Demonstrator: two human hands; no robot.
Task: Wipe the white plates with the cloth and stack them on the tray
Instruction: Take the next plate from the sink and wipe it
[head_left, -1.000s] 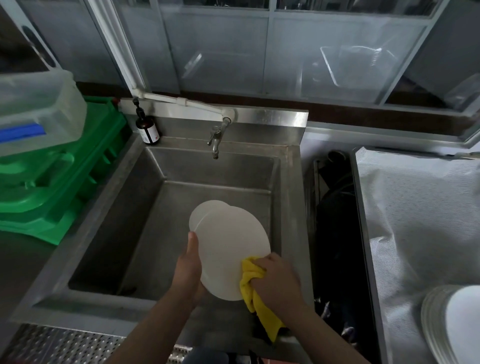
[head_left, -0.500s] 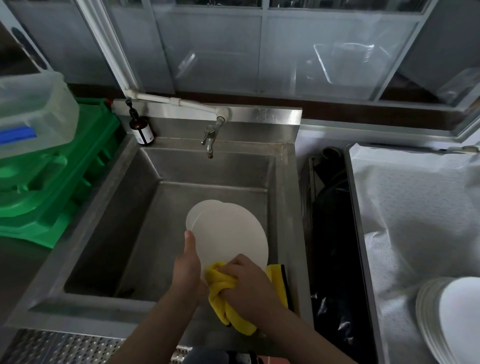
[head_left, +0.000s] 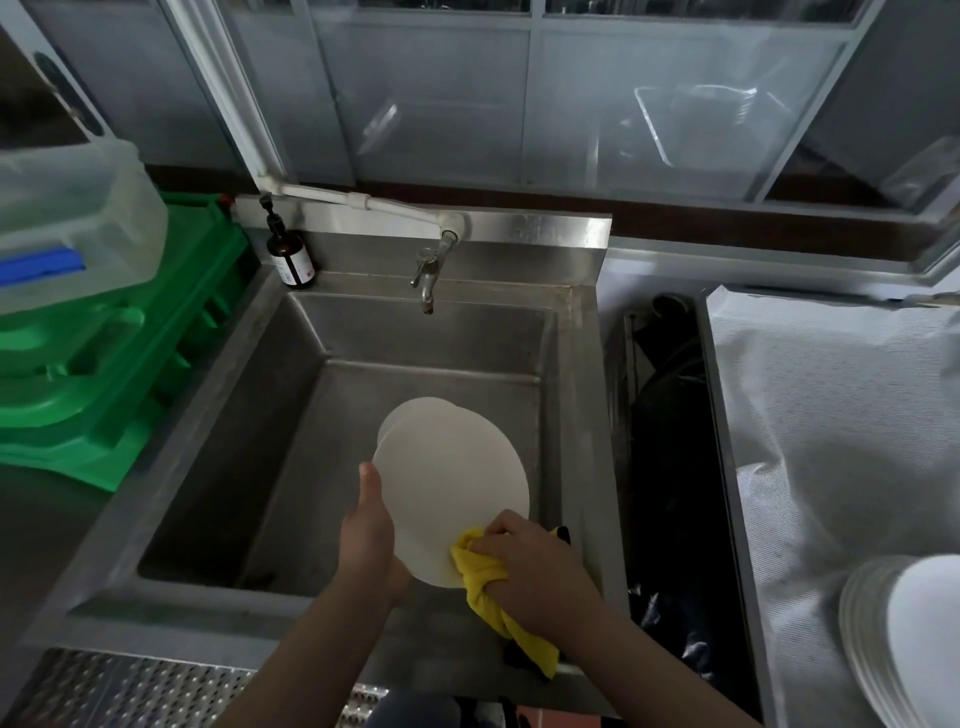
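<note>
White and smooth, the round plate (head_left: 451, 483) sits tilted over the near right part of the steel sink (head_left: 218, 467), its flat matte face turned up toward the camera. A second white plate (head_left: 410, 410) peeks out behind its far edge, only a thin curved sliver showing. The left hand (head_left: 370, 535) grips the plate at its left rim, thumb laid straight along the edge and pointing away, the other fingers hidden behind. The right hand (head_left: 535, 564) is curled round a bunched yellow cloth (head_left: 480, 574), soft and creased, pressing it against the plate's near right rim; a limp tail of the cloth hangs down toward the sink's near edge. The sink is a deep square basin of dull brushed metal, with a short tap (head_left: 428, 270) at the far wall and a brown pump bottle (head_left: 292, 257) on the far left corner. Glossy green moulded trays (head_left: 104, 374) are stacked to the left, with a cloudy clear plastic box (head_left: 78, 218) on top. At the near right, a stack of white plates (head_left: 904, 634) rests on a woven white sheet (head_left: 831, 415).
</note>
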